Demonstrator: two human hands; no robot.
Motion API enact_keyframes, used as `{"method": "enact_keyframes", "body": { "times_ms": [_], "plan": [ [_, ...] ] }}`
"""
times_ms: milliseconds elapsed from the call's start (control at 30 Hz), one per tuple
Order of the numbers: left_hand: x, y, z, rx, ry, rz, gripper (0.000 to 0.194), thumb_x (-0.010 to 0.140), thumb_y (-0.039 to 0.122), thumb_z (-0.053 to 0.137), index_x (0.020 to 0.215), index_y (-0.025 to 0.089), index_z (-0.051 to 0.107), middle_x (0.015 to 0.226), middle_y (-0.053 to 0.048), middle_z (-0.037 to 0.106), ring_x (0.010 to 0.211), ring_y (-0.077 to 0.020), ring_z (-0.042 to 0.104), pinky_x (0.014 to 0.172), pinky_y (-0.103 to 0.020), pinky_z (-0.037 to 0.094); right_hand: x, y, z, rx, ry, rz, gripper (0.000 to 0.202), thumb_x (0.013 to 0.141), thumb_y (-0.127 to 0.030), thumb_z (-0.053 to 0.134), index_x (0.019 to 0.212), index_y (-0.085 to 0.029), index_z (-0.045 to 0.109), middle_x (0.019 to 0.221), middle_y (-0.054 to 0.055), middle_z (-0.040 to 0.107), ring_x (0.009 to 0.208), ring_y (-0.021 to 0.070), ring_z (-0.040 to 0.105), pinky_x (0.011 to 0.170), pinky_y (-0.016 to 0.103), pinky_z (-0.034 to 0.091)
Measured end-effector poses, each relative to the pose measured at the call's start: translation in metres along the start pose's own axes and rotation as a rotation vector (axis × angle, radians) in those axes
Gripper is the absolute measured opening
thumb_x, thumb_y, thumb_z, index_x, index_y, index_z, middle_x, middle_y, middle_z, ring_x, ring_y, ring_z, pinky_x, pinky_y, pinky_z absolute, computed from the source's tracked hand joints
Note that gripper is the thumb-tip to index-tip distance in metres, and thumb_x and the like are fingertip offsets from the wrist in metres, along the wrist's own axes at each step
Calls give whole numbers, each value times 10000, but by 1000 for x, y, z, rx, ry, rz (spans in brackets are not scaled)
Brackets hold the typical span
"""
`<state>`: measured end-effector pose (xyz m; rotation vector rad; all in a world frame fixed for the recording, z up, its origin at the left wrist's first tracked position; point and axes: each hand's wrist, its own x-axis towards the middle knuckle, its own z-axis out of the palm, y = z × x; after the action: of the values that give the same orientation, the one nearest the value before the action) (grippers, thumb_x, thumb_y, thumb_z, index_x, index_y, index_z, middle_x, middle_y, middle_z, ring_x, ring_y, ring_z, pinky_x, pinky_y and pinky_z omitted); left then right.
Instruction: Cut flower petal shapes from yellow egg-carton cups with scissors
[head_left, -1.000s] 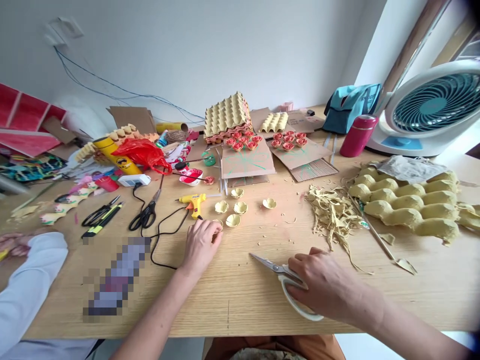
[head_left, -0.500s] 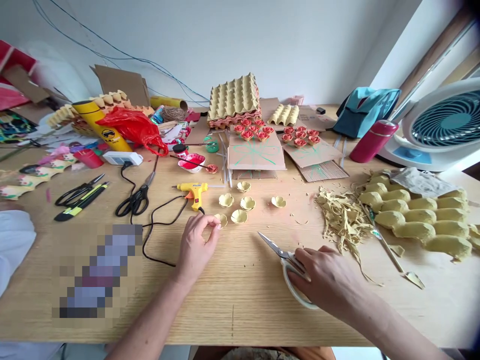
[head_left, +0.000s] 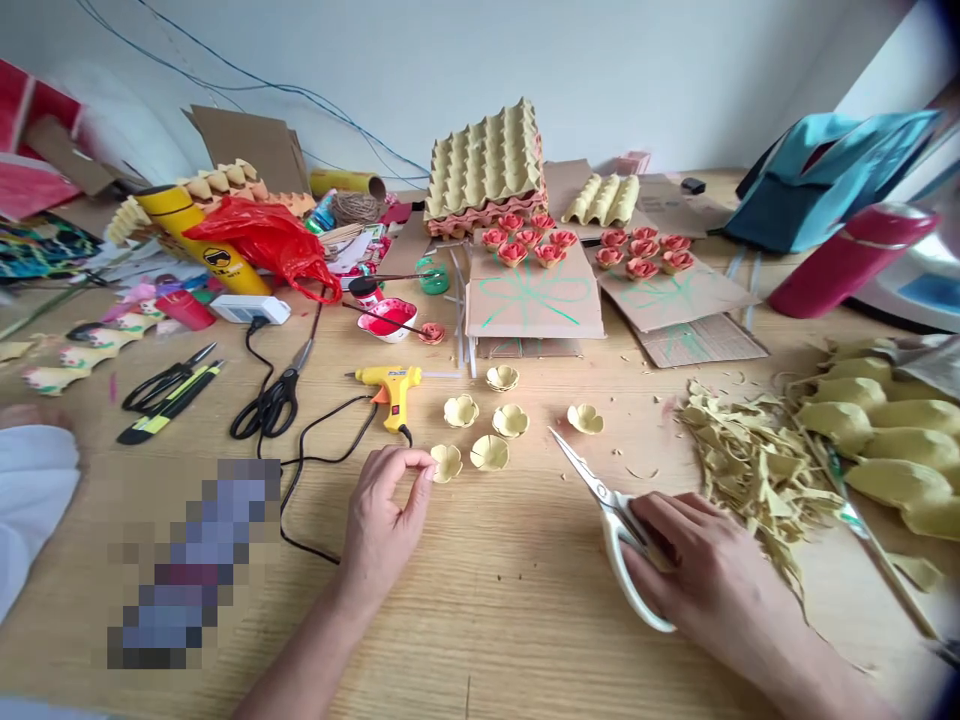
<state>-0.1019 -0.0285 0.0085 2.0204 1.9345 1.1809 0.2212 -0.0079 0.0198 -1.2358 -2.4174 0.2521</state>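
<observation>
My left hand (head_left: 386,520) has its thumb and forefinger pinched at the edge of a pale yellow petalled cup (head_left: 448,464), shaped like a flower and resting on the table. My right hand (head_left: 709,575) grips white-handled scissors (head_left: 600,490) by the loops, the blades together and pointing away to the left. The blade tip lies close to a lone petalled cup (head_left: 585,419). Several similar cups stand near my left fingers, among them a cup (head_left: 490,454) and another cup (head_left: 460,411). A yellow glue gun (head_left: 395,390) lies just beyond my left hand.
Curled scraps (head_left: 757,480) and an egg tray (head_left: 885,420) lie to the right. Red flowers (head_left: 527,240) sit on cardboard (head_left: 532,300) behind. Black scissors (head_left: 266,405), a cutter (head_left: 171,402), a red paint bowl (head_left: 386,318) and the glue gun's cord (head_left: 301,470) are on the left.
The view has shifted, so things on the right appear farther right. My right hand has moved the scissors forward, their tip now nearer the lone cup. My left hand stays at its cup.
</observation>
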Motion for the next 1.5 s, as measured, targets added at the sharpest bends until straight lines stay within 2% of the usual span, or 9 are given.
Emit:
{"method": "enact_keyframes", "body": {
  "times_ms": [100, 300, 433, 700, 867, 1000, 1133, 1267, 1500],
  "plan": [
    [1, 0, 0, 57, 15, 9, 77, 962, 201, 556, 1022, 230, 595, 978, -39, 653, 960, -221, 621, 884, -353, 487, -5, 12, 3, 69, -38, 25, 233, 973, -351, 566, 783, -232, 501, 661, -16, 561, 600, 161, 548, 620, 289, 395],
    [3, 2, 4, 166, -125, 83, 465, 892, 244, 686, 1318, 271, 502, 1268, -95, 612, 1177, -293, 568, 1025, -440, 451, -7, 19, 4, 115, -51, 65, 212, 961, -350, 597, 801, -243, 509, 671, -12, 554, 627, 175, 553, 622, 294, 421],
    [2, 0, 7, 210, -172, 76, 541, 874, 235, 707, 1356, 271, 465, 1297, -102, 626, 1190, -311, 566, 1023, -462, 437, -7, 20, 4, 134, -40, 101, 181, 949, -343, 607, 823, -242, 527, 673, -13, 550, 608, 169, 547, 592, 283, 432],
    [4, 5, 10, 332, -119, -4, 431, 811, 302, 786, 1166, 236, 550, 1229, -119, 649, 1107, -338, 570, 918, -468, 426, -5, 18, 5, 152, -25, 79, 179, 966, -348, 585, 831, -236, 549, 672, -13, 552, 599, 161, 565, 579, 268, 452],
    [9, 7, 11, 376, -101, 69, 115, 863, 256, 715, 936, 221, 634, 1062, -89, 657, 954, -292, 557, 852, -440, 434, -4, 10, 2, 158, -13, 42, 213, 966, -347, 583, 795, -232, 529, 653, -23, 537, 579, 151, 545, 565, 266, 445],
    [8, 6, 8, 124, -105, 33, 84, 920, 162, 587, 847, 203, 592, 892, -35, 634, 788, -188, 573, 757, -335, 452, 0, 3, -3, 199, 22, 23, 232, 967, -318, 576, 759, -231, 520, 630, -28, 528, 569, 146, 531, 561, 266, 446],
    [7, 16, 1, -332, -124, -269, 60, 915, 219, 601, 867, 203, 568, 743, 29, 584, 614, -112, 542, 620, -255, 430, 2, -5, -5, 306, 6, 59, 217, 968, -324, 574, 774, -229, 556, 654, -22, 574, 581, 141, 558, 555, 250, 458],
    [12, 41, -2, -829, -269, -484, 173, 885, 317, 686, 971, 193, 602, 755, 38, 575, 614, -86, 516, 581, -214, 425, 0, -11, -3, 487, -74, 118, 202, 986, -341, 550, 820, -234, 596, 665, -32, 578, 581, 134, 548, 544, 237, 447],
    [15, 81, 23, -1256, -453, -681, 284, 792, 369, 808, 899, 158, 651, 701, 49, 530, 529, -38, 439, 506, -189, 333, -2, -13, -7, 549, -229, 148, 188, 959, -358, 579, 835, -218, 565, 760, -3, 605, 691, 159, 566, 603, 260, 441]
  ]
}}
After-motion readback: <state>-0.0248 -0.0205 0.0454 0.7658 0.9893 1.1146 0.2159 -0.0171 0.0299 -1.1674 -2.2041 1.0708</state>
